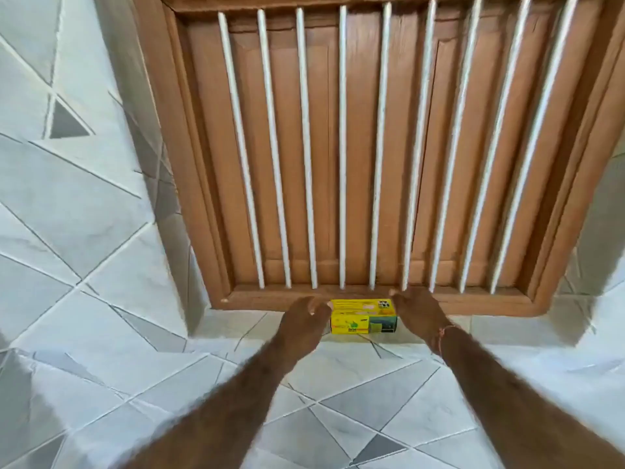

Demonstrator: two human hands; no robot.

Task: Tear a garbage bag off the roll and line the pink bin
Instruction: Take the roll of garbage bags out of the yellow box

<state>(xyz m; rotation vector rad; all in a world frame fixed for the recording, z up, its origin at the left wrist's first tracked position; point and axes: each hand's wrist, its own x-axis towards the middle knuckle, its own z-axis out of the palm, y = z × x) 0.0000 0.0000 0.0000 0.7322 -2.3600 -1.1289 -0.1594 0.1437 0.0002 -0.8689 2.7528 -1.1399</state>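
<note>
On the tiled ledge below the shutter (355, 147), our left hand (304, 319) and right hand (417, 313) hover open, loosely curled, either side of the yellow box (363, 316). Can't tell what's inside; it's closed.

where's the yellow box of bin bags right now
In the head view, the yellow box sits low and centre on the tiled ledge, against the wooden window frame, between the open left hand and right hand.
</note>
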